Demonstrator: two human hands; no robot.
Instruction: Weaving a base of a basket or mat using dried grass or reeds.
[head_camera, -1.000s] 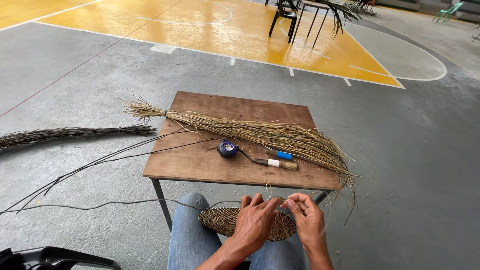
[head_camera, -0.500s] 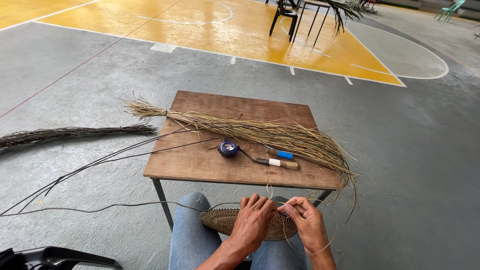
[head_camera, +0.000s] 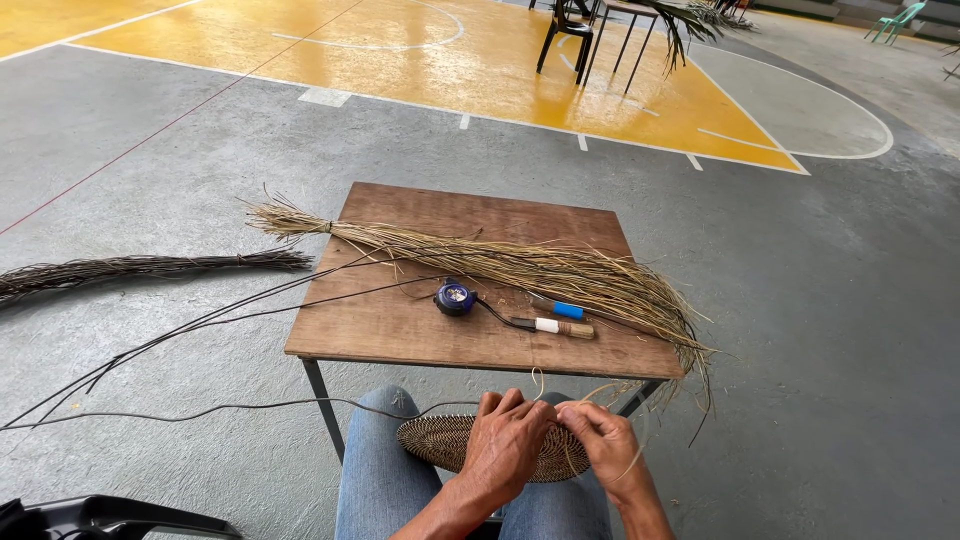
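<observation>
At nine o'clock a dark bundle of stalks (head_camera: 150, 268) lies on the floor, with long dark strands (head_camera: 200, 330) trailing toward the lap, likely within reach for feeding in. On the wooden counter (head_camera: 400, 330) a pale fibre bundle (head_camera: 520, 265) lies across; a round blue tape measure (head_camera: 455, 298) and two small tools (head_camera: 560, 320) sit at its near edge. At six o'clock the woven disc (head_camera: 440, 440) rests on the knees. The left hand (head_camera: 510, 440) covers its rim, fingers curled down on it; the right hand (head_camera: 600, 440) pinches a pale strand (head_camera: 610, 392). Since the earlier frames both hands have drawn closer together.
</observation>
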